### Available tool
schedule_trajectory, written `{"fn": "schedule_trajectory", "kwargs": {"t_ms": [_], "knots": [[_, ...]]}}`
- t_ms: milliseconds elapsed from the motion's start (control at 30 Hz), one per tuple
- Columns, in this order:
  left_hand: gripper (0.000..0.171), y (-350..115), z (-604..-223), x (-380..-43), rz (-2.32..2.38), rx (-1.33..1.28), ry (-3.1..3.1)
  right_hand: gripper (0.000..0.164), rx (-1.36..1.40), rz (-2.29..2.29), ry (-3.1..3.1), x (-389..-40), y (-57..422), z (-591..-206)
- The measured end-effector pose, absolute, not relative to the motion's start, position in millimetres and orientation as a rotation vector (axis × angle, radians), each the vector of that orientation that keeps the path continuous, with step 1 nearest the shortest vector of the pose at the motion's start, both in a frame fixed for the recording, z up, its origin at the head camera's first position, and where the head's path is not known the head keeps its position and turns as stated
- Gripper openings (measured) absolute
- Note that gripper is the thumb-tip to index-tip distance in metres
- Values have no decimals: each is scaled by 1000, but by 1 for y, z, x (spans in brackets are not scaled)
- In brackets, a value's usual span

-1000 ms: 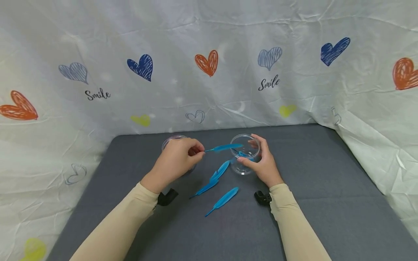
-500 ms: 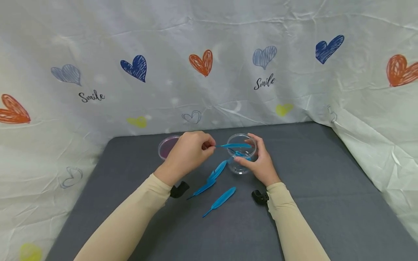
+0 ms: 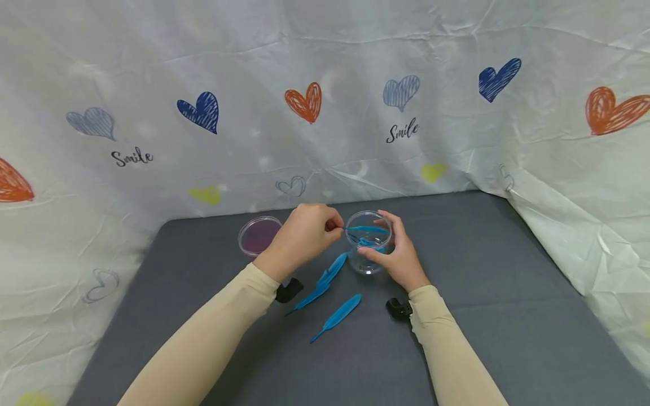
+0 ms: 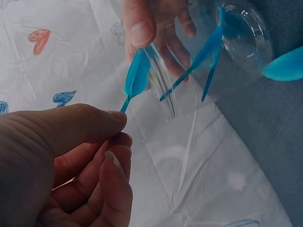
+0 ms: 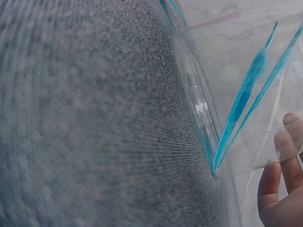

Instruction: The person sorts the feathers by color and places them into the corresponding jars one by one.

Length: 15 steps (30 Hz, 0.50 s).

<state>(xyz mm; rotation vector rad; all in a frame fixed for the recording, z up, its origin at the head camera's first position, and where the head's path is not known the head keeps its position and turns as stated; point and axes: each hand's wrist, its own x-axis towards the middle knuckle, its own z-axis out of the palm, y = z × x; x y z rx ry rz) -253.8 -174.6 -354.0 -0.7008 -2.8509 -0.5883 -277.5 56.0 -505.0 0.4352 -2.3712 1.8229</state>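
A clear plastic jar (image 3: 369, 266) stands on the dark cloth, and my right hand (image 3: 401, 259) holds it round the right side. My left hand (image 3: 306, 234) pinches the quill of a blue feather (image 4: 137, 73) between thumb and index finger. In the head view that feather lies across the jar's mouth; in the left wrist view its tip meets the rim beside the right thumb. Inside the jar, two blue feathers (image 5: 244, 94) lean against the wall. More blue feathers lie on the cloth: two (image 3: 331, 269) end to end and a single one (image 3: 339, 316) nearer me.
Behind my left forearm, at the back left, is a round clear-rimmed container (image 3: 241, 242) that shows purple; its lower right is partly hidden. The dark grey tablecloth (image 3: 487, 338) reaches back to a white curtain (image 3: 350, 141) printed with hearts.
My left hand has moved right, carrying the feather from beside the jar to over its mouth. The purple container has come into view behind the hand. My right hand keeps its hold.
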Motion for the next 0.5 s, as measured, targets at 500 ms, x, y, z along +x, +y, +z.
{"fn": "schedule_trajectory", "kwargs": {"t_ms": [500], "knots": [[10,-157,-366,-271,-551,-735,-2890,89,428,1806,-2387,-280,57,-505]]}}
